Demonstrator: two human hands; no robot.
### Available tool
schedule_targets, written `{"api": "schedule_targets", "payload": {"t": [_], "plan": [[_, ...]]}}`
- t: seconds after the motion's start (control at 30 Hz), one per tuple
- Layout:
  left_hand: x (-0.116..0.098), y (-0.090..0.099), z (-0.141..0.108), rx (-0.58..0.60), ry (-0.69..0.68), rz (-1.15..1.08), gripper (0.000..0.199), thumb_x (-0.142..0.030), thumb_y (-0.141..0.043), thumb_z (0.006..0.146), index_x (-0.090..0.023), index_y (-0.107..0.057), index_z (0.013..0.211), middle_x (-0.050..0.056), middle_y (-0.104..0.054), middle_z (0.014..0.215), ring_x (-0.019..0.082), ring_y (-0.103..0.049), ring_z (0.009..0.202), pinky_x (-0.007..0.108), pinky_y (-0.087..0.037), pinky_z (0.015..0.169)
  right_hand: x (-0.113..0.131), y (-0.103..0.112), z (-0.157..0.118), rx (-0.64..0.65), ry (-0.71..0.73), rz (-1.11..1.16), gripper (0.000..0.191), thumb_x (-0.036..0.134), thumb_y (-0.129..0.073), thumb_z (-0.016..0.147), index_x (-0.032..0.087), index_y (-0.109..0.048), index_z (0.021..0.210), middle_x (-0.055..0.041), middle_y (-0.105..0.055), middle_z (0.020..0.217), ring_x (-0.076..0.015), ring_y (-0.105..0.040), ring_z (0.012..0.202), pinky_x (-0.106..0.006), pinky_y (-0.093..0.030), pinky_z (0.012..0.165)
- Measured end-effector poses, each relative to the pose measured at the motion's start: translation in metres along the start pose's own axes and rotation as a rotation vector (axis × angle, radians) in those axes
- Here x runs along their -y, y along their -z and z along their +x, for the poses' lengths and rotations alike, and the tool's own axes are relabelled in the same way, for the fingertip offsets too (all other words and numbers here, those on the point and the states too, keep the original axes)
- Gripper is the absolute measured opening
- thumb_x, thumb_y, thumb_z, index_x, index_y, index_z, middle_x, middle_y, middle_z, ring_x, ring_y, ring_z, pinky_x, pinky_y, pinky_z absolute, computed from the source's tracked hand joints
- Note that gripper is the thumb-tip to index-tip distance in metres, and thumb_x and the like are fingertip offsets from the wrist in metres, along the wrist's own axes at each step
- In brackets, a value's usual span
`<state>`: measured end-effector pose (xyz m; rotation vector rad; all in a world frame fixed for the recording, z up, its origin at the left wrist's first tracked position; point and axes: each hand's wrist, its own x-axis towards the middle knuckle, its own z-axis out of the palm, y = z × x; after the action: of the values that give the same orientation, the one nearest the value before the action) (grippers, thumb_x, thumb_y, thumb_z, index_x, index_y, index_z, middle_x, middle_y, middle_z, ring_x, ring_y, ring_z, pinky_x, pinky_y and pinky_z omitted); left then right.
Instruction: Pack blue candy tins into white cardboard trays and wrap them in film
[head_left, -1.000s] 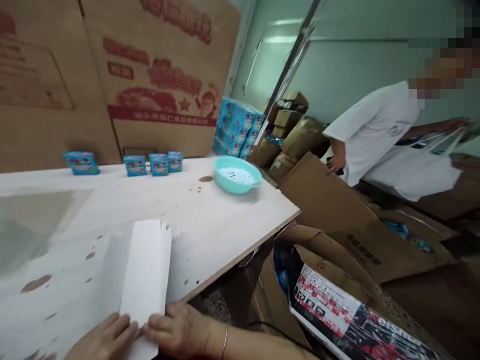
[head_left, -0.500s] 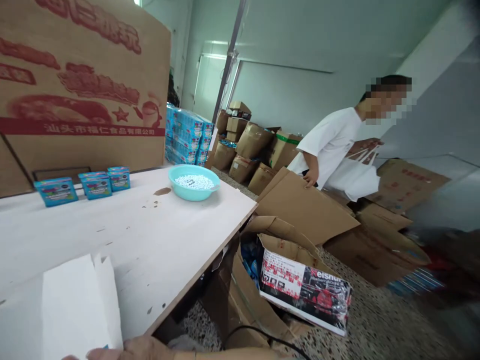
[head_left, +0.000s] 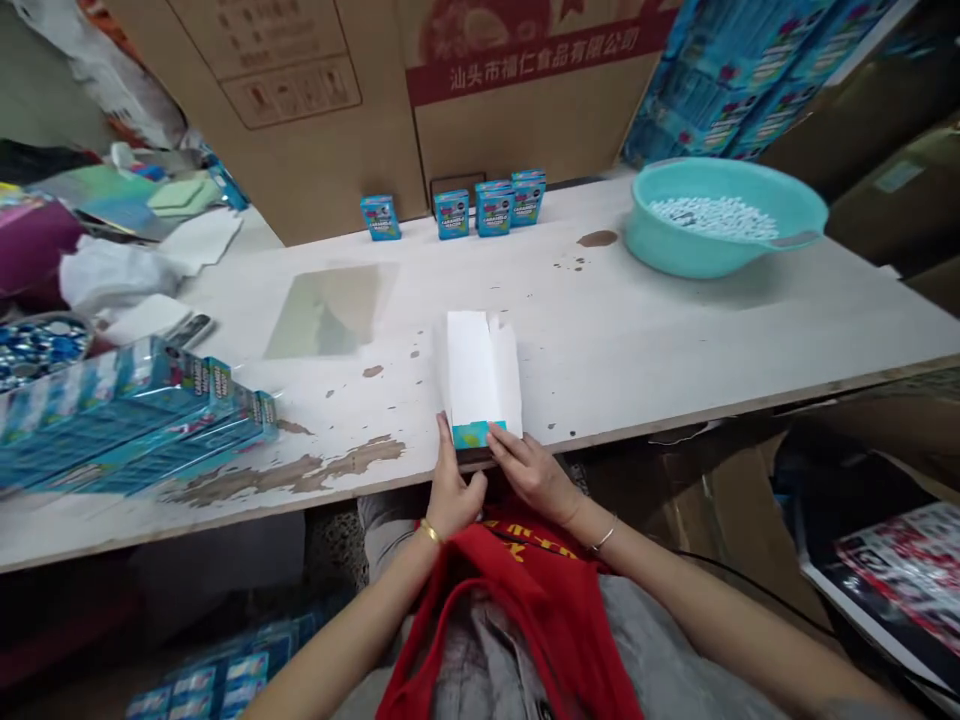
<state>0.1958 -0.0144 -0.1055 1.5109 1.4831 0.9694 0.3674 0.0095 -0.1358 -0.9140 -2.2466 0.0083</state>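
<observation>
At tbl (head_left: 615,340): wht card (head_left: 472,365), teal strip (head_left: 472,435)

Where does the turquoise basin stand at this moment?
In the head view, the turquoise basin stands at the right on the white table, in front of the wrapped blue boxes.

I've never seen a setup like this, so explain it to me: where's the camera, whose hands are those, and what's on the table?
There's no machine here. The camera is worn on someone's head, looking forward and down at that person's bare left hand and right hand. Between them is the near end of a folded white card with a blue-green strip. The right fingers touch the strip; how firmly either hand grips is hard to tell. On the worn white table, small blue boxes stand at the back, a turquoise bowl of white pieces sits to the right, and wrapped blue packs lie to the left.
</observation>
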Motion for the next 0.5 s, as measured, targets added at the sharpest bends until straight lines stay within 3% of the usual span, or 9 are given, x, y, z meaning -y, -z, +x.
{"api": "schedule_targets", "payload": {"t": [0.1, 0.23, 0.37, 0.43, 0.5], "plan": [[-0.008, -0.007, -0.004, 0.038, 0.003, 0.1, 0.099, -0.01, -0.051, 0.075, -0.012, 0.011, 0.152, 0.016, -0.02, 0.158, 0.023, -0.028, 0.143, 0.042, -0.019, 0.12, 0.002, -0.002, 0.006, -0.028, -0.036, -0.022, 0.046, 0.011, -0.045, 0.093, 0.006, -0.044, 0.138, -0.0206, -0.057, 0.129, -0.0247, -0.054, 0.1, -0.038, -0.051, 0.08], [-0.016, 0.005, 0.0, 0.121, -0.046, 0.255, 0.091, -0.013, -0.046, 0.082, -0.009, 0.012, 0.151, 0.02, -0.017, 0.158, 0.024, -0.025, 0.144, 0.044, -0.023, 0.119, 0.006, -0.005, 0.016, 0.054, -0.137, -0.141, 0.027, 0.02, -0.048, 0.095, 0.011, -0.061, 0.116, -0.015, -0.065, 0.109, -0.0216, -0.05, 0.083, -0.035, -0.043, 0.069], [-0.038, 0.028, 0.009, 0.07, -0.267, 0.511, 0.088, -0.017, -0.048, 0.087, -0.011, 0.012, 0.151, 0.022, -0.017, 0.157, 0.028, -0.021, 0.145, 0.047, -0.029, 0.116, 0.01, -0.001, 0.026, 0.135, -0.183, -0.205, 0.017, 0.019, -0.05, 0.094, 0.016, -0.066, 0.086, -0.0076, -0.06, 0.081, -0.0202, -0.043, 0.072, -0.033, -0.033, 0.061], [-0.057, 0.034, 0.018, 0.134, -0.371, 0.701, 0.081, -0.012, -0.044, 0.087, -0.011, 0.004, 0.152, 0.023, -0.033, 0.151, 0.029, -0.031, 0.141, 0.047, -0.034, 0.112, 0.011, 0.001, 0.029, 0.155, -0.178, -0.222, 0.018, 0.015, -0.051, 0.092, 0.016, -0.064, 0.08, -0.0069, -0.058, 0.079, -0.0205, -0.042, 0.072, -0.034, -0.03, 0.06], [-0.077, 0.031, 0.029, 0.377, -0.369, 0.916, 0.071, -0.005, -0.038, 0.087, -0.009, -0.008, 0.151, 0.021, -0.058, 0.127, 0.028, -0.053, 0.124, 0.044, -0.043, 0.103, 0.011, 0.0, 0.03, 0.15, -0.18, -0.239, 0.018, 0.011, -0.048, 0.092, 0.015, -0.065, 0.087, -0.0078, -0.058, 0.081, -0.021, -0.041, 0.072, -0.034, -0.03, 0.06]]}}
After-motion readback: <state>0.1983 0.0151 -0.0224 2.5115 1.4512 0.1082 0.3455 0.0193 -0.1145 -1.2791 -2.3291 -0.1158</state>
